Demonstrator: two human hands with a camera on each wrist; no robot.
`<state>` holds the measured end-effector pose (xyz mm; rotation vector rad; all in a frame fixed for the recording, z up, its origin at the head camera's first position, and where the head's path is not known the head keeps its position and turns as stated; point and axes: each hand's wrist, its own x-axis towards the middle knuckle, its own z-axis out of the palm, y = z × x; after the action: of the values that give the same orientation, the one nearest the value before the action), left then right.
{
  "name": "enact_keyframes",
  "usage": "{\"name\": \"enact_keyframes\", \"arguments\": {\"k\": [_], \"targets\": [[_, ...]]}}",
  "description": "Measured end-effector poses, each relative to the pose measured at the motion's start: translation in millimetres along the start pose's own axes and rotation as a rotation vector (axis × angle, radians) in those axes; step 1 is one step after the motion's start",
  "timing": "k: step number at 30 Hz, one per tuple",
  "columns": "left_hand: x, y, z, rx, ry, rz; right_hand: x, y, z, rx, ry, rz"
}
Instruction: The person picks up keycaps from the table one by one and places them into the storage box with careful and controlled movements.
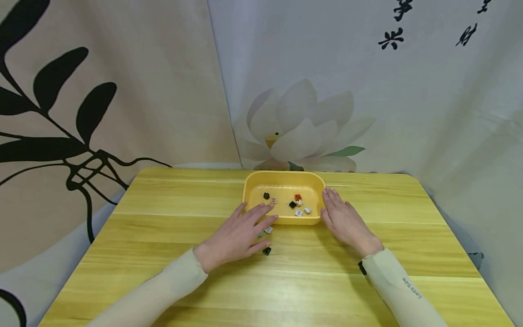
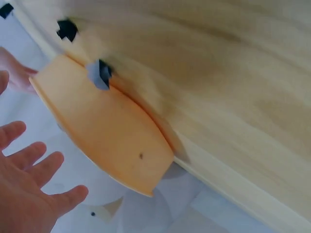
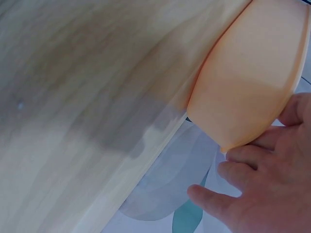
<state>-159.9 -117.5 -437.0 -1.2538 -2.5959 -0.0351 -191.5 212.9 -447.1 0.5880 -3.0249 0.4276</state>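
A yellow plastic tray (image 1: 285, 220) stands near the table's far edge, holding several small block-like pieces in black, white and orange-red, among them a black piece (image 1: 266, 195) and an orange-red piece (image 1: 298, 197). My left hand (image 1: 241, 234) hovers with spread, fairly straight fingers over the tray's near left rim; it holds nothing visible. My right hand (image 1: 347, 222) lies with extended fingers along the tray's right side, and its fingertips touch the rim in the right wrist view. Outside the tray, by my left fingers, are a white piece (image 1: 268, 230) and a black piece (image 1: 267, 250).
The wooden table (image 1: 163, 218) has its far edge just behind the tray. Beyond it hangs a pale curtain (image 1: 171, 91) printed with leaves and a flower. A pale bluish piece (image 1: 260, 234) lies partly hidden beside my left fingers.
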Motion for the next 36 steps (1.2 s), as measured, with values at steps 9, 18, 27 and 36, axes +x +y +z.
{"name": "enact_keyframes", "arguments": {"k": [9,18,27,36], "targets": [[-8.7,20.8,-1.1,0.035,-0.052,0.091,1.5,2.0,1.2,-0.013,0.022,-0.004],[-9.6,31.9,8.3,0.072,-0.085,0.139,1.8,2.5,1.6,-0.014,0.010,-0.002],[-10.0,35.4,14.1,0.070,-0.088,0.147,2.3,1.6,1.5,-0.012,0.013,-0.001],[-12.7,34.6,20.5,0.153,-0.091,0.161,2.4,1.0,3.0,0.001,0.021,-0.002]]}}
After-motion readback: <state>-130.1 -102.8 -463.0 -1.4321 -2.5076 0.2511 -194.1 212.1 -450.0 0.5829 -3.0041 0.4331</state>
